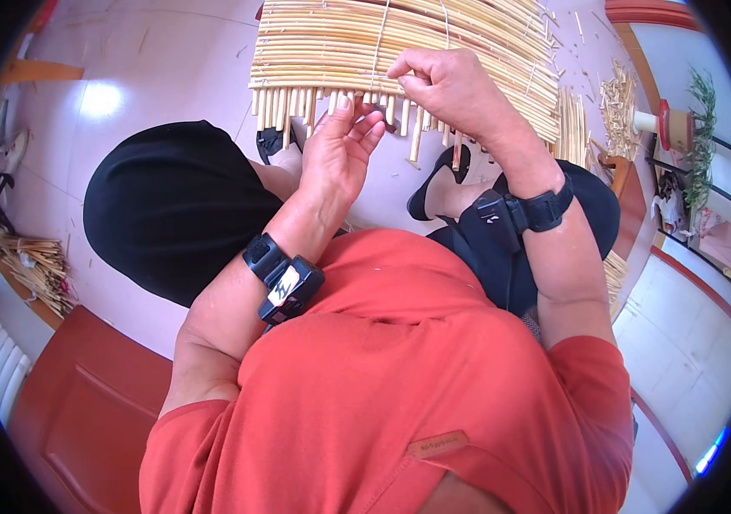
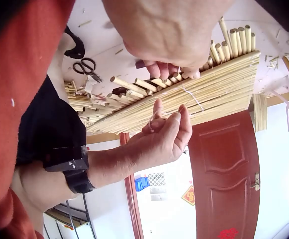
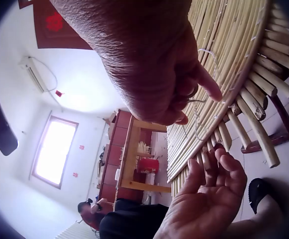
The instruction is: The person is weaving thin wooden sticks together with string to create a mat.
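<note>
A mat of pale straw-coloured stalks (image 1: 323,51), bound with white thread (image 1: 380,38), extends ahead of the person's knees, its uneven stalk ends jutting out along the near edge. Below that edge, the left hand (image 1: 344,150) is palm up with loosely bent fingers, its fingertips at the stalk ends (image 3: 219,134). Over the mat's top side, the right hand (image 1: 460,90) pinches a length of white thread between thumb and curled fingers. In the right wrist view, the thread (image 3: 198,124) loops from the right hand (image 3: 169,84) to the mat, with a thin sliver at its fingertips.
Scissors (image 2: 87,68) lie on the floor among stalk scraps. Bundles of stalks (image 1: 618,107) stand at the right, and another bundle (image 1: 35,270) lies at the left. A white spool with a red rim (image 1: 664,125) is at the far right. A dark red bar (image 3: 279,139) runs beneath the mat.
</note>
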A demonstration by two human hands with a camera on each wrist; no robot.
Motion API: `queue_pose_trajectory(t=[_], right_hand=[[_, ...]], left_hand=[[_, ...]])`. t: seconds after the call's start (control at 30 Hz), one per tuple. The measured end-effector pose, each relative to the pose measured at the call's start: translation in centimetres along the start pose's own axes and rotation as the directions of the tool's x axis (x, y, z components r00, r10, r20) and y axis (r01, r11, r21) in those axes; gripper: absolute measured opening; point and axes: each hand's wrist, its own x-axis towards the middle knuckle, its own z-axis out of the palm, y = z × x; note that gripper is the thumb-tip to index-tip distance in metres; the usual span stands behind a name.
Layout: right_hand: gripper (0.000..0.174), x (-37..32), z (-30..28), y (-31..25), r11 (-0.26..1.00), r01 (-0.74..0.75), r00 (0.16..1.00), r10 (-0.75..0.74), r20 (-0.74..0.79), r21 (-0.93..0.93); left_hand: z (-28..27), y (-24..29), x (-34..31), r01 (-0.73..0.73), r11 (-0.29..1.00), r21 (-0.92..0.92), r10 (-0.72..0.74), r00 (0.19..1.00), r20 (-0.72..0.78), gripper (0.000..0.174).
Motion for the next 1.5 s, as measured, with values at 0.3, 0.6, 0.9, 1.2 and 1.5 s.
queue_pose_trajectory(t=[0.3,0.6,0.9,1.2,1.5], right_hand=[[0.015,0.3,-0.7,-1.5,0.995,-0.051,0.995,0.057,0.083,-0.081],[0.015,0.2,-0.5,-0.9,0.995,-0.025,0.998,0.03,0.061,-0.093],[0.016,0.1,-0.6,-0.6,0.998,-0.002,0.997,0.006,0.074,-0.062],[0.015,0.1,-0.7,-0.4,0.988,-0.047,0.984,0.071,0.166,-0.144],[0.015,0.0,-0.5,0.2,0.99,-0.017,0.988,0.038,0.149,-0.142]], left_hand=[[0.3,0.3,0.0,0.041,0.999,-0.017,-0.042,0.999,-0.008,0.015],[-0.2,0.2,0.4,0.045,0.998,0.051,-0.046,0.999,0.023,0.02],[0.3,0.3,0.1,0.056,0.997,0.043,-0.056,0.998,-0.004,0.015],[-0.7,0.1,0.6,0.056,0.995,0.087,-0.06,0.997,0.048,0.021],[-0.7,0.1,0.7,0.051,0.989,0.135,-0.06,0.996,0.061,0.021]])
